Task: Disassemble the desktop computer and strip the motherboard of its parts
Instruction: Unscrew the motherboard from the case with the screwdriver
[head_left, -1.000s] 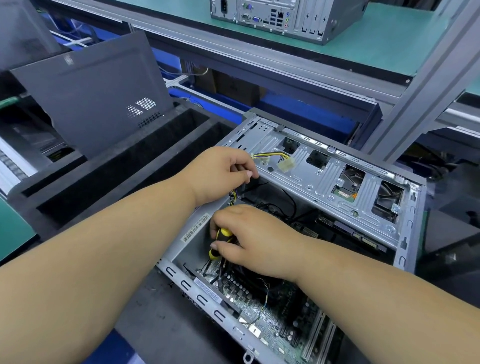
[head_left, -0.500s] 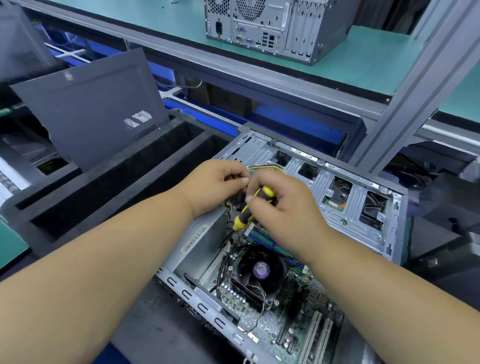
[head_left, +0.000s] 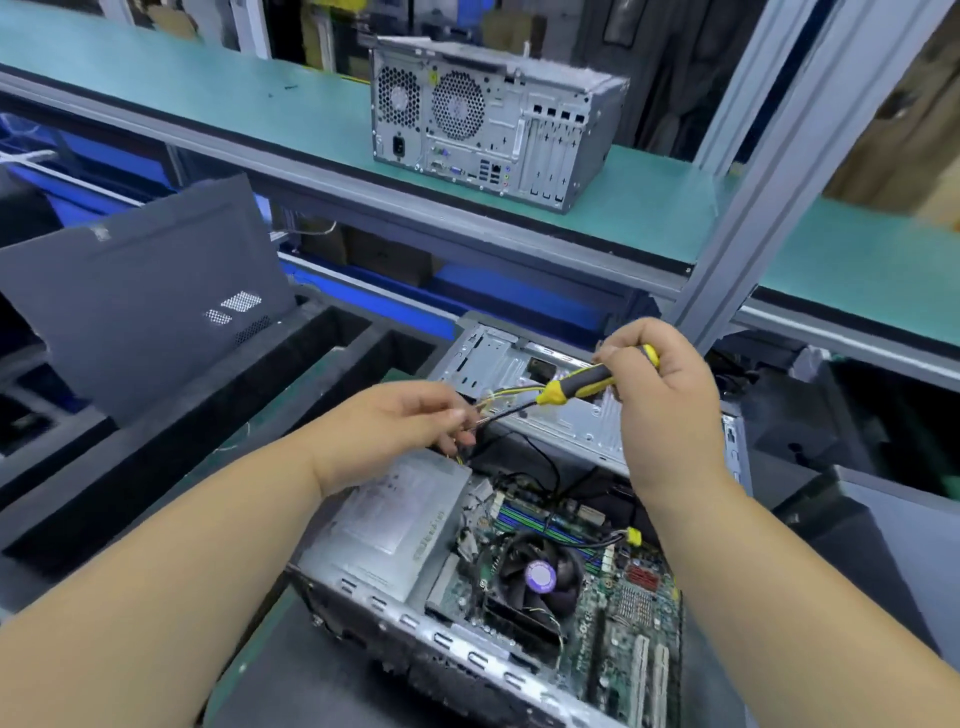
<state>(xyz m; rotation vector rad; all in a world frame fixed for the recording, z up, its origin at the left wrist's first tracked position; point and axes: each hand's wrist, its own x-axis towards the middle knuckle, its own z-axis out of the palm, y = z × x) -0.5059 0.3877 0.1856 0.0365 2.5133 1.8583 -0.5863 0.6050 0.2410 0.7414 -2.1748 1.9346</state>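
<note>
The open computer case (head_left: 524, 561) lies on its side on the table (head_left: 291, 670), its long axis running from near left to far right, motherboard (head_left: 618, 613) facing up. Above its far end, the right hand (head_left: 660, 395) grips a yellow-and-black screwdriver (head_left: 587, 387), whose shaft slants down and left. The left hand (head_left: 395, 426) pinches the shaft tip beside yellow-black cables (head_left: 506, 397). A second computer (head_left: 488, 122) stands on the far shelf (head_left: 208, 98).

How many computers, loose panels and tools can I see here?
Grey desktop computer cases: 2, an open case on the bench and a closed tower on the green shelf
Dark grey side panel: 1
Yellow-and-black screwdriver: 1
Total: 4
</note>
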